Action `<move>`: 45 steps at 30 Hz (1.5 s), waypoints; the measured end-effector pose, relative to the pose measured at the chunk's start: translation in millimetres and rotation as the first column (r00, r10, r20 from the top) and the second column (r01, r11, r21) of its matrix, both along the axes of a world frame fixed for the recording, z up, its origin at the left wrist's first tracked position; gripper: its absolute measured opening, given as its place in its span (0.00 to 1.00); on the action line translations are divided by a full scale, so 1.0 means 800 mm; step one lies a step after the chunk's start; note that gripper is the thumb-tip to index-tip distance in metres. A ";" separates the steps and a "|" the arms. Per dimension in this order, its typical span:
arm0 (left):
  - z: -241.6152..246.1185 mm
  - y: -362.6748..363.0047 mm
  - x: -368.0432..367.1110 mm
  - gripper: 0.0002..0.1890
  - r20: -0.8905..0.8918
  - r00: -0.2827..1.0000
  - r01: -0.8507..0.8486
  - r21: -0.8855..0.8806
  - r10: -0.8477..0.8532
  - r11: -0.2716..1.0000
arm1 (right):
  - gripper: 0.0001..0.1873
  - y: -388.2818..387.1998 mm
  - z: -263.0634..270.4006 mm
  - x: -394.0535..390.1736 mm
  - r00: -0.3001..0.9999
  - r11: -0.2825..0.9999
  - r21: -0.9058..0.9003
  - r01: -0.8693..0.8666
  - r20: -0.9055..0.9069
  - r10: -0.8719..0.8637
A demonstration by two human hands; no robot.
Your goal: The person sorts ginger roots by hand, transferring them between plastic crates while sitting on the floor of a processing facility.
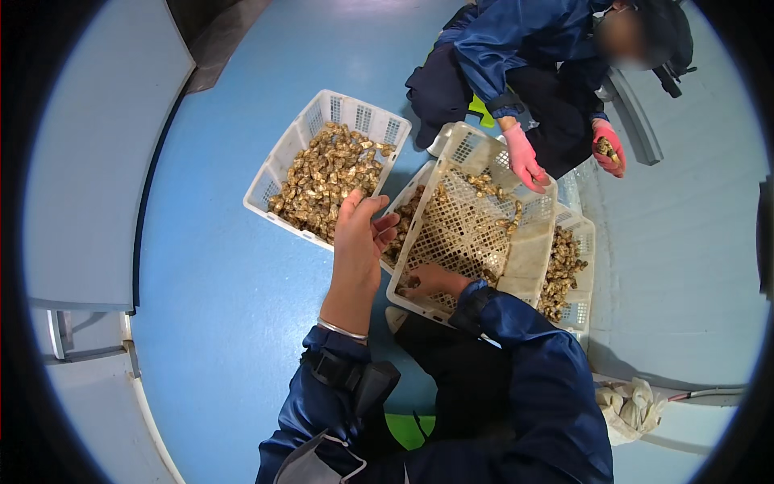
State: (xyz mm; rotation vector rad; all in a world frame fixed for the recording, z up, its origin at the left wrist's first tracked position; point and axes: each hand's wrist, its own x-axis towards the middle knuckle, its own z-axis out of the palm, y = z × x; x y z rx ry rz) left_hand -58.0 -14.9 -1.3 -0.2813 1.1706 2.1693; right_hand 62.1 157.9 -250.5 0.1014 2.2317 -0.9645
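My left hand is raised over the near right rim of a white plastic crate. Its fingers are apart and I see nothing held in it. Brown and cream lumpy pieces, which look like mushrooms, heap that crate. Down inside the near left corner of a second, upper crate is my right hand, its fingers around a dark brown mushroom-like piece. A few more pieces lie scattered on that crate's lattice floor. The upper crate rests on other crates holding more pieces.
Opposite me a co-worker sits in pink gloves, one glove over the upper crate's far rim, the other holding a piece. A pale wall runs along the right. A crumpled whitish sack lies at lower right. The floor is blue.
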 end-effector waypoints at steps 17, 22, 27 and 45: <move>-0.002 0.002 0.000 0.10 0.007 1.000 0.003 0.003 -0.003 1.000 | 0.12 0.030 0.104 0.023 0.722 0.719 -0.421 0.553 -0.189 -0.666; -0.005 0.002 0.002 0.12 0.018 1.000 -0.007 0.012 0.007 1.000 | 0.13 0.034 0.154 0.015 0.703 0.723 -0.435 0.536 -0.244 -0.668; -0.001 0.004 0.001 0.14 0.024 1.000 0.000 0.010 -0.001 1.000 | 0.15 0.043 0.163 0.035 0.562 0.486 -0.637 0.598 -0.099 -0.821; 0.000 0.004 0.002 0.16 -0.015 1.000 0.027 0.009 -0.027 1.000 | 0.17 0.033 0.104 0.054 0.830 0.787 -0.359 0.502 -0.054 -0.555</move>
